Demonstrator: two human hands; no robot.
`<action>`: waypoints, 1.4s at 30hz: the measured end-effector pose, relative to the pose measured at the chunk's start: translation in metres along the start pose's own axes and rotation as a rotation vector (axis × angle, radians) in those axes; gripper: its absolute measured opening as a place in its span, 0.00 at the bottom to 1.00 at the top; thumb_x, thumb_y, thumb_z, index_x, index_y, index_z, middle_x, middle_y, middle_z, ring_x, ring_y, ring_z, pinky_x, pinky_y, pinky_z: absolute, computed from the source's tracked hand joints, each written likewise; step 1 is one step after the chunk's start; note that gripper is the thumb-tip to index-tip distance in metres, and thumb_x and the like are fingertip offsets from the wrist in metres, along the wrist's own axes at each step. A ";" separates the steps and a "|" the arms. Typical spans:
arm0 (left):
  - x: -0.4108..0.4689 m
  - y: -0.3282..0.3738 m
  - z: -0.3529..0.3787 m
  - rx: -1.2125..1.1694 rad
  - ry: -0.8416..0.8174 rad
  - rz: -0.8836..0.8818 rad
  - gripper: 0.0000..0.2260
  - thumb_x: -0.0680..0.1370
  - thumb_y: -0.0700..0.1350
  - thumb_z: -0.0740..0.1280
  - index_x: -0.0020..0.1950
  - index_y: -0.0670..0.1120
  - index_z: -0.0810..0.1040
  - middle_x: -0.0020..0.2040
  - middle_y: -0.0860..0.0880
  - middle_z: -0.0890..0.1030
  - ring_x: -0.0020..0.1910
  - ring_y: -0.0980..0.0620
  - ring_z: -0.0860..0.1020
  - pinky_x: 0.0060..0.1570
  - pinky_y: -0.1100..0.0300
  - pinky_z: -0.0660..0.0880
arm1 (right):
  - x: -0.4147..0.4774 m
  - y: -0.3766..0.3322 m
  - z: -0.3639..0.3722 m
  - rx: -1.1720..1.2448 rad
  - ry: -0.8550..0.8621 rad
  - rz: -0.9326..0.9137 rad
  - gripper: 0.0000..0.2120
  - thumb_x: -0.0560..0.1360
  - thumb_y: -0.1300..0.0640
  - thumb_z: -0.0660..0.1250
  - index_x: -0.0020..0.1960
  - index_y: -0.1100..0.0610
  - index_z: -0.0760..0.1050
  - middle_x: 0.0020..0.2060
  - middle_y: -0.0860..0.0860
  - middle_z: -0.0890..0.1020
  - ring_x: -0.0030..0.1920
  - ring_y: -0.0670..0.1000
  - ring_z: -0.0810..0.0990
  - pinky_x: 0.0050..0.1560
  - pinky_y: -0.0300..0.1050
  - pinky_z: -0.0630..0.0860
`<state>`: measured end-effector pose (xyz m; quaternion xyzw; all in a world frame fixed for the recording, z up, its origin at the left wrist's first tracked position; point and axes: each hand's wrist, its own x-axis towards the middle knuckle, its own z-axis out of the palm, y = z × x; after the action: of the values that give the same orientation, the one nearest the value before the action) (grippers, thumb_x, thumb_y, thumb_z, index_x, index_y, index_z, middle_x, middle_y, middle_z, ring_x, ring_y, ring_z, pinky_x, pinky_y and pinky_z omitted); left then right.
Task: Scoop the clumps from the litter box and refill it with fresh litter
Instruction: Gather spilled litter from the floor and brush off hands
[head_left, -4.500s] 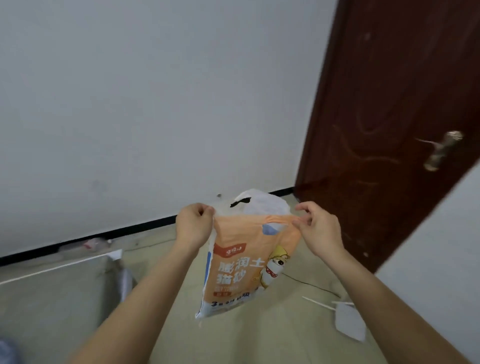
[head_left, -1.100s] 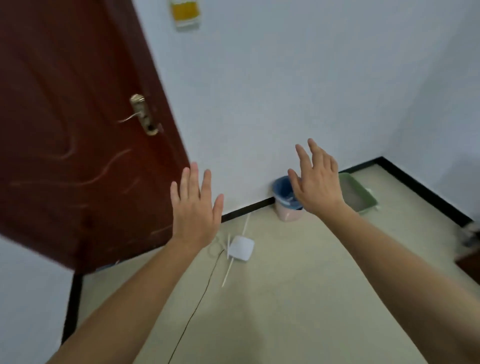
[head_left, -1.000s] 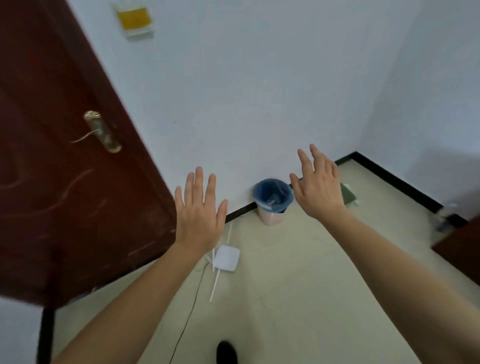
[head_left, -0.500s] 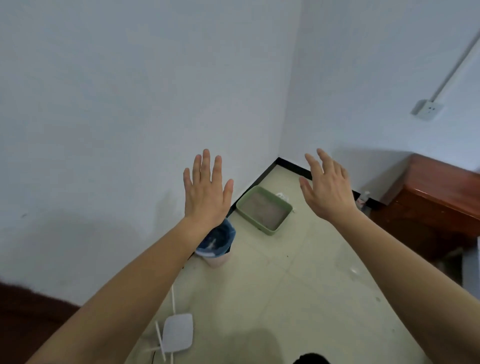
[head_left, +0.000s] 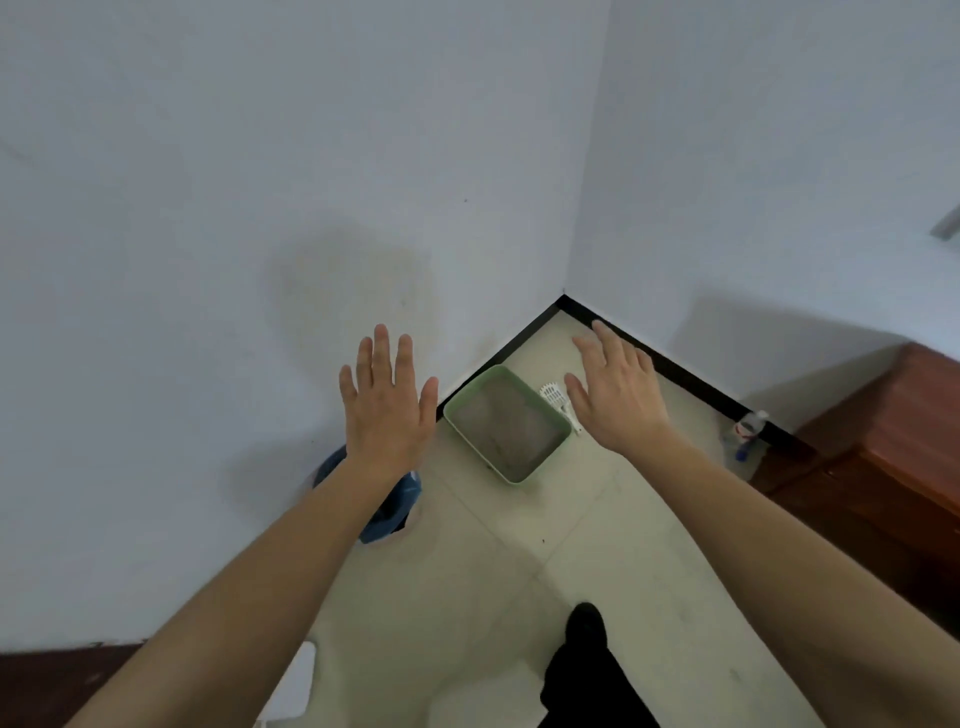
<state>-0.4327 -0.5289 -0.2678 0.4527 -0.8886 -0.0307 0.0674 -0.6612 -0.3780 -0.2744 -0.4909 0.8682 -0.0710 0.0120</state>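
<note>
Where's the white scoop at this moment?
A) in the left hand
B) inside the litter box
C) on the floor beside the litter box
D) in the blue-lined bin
C: the scoop lies on the floor beside the litter box, and the empty right hand is not holding it.

The left hand (head_left: 387, 415) and the right hand (head_left: 618, 400) are bare, and so are both wrists. Behind the fingers (head_left: 382, 353), each forearm (head_left: 270, 587) is uncovered along all of its visible length, down to the lower edge of the view. Well behind the right hand's fingers, low in the view, is a black trouser leg (head_left: 589, 691), loose and plain. It falls over a black shoe (head_left: 586, 623) with a rounded toe.
</note>
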 end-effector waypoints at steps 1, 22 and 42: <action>0.010 0.010 0.003 0.008 -0.005 -0.015 0.29 0.83 0.57 0.48 0.80 0.44 0.52 0.80 0.41 0.48 0.79 0.41 0.49 0.75 0.39 0.52 | 0.017 0.012 0.003 -0.013 -0.029 -0.026 0.25 0.81 0.47 0.57 0.75 0.57 0.63 0.75 0.60 0.63 0.71 0.61 0.68 0.69 0.56 0.63; 0.185 0.011 0.074 -0.030 -0.184 -0.150 0.33 0.79 0.61 0.38 0.80 0.46 0.46 0.81 0.42 0.45 0.79 0.41 0.47 0.76 0.41 0.50 | 0.222 0.041 0.053 -0.098 -0.252 -0.090 0.26 0.83 0.45 0.52 0.78 0.53 0.56 0.78 0.56 0.57 0.76 0.57 0.61 0.74 0.54 0.59; 0.260 0.070 0.117 -0.014 -0.150 -0.338 0.30 0.82 0.61 0.41 0.81 0.47 0.46 0.81 0.41 0.48 0.79 0.39 0.51 0.75 0.39 0.53 | 0.339 0.100 0.098 0.006 -0.302 -0.280 0.25 0.81 0.47 0.56 0.75 0.56 0.62 0.75 0.58 0.64 0.71 0.60 0.68 0.70 0.56 0.64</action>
<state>-0.6572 -0.6991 -0.3514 0.5915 -0.8022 -0.0814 -0.0021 -0.9131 -0.6277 -0.3683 -0.6119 0.7796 -0.0003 0.1336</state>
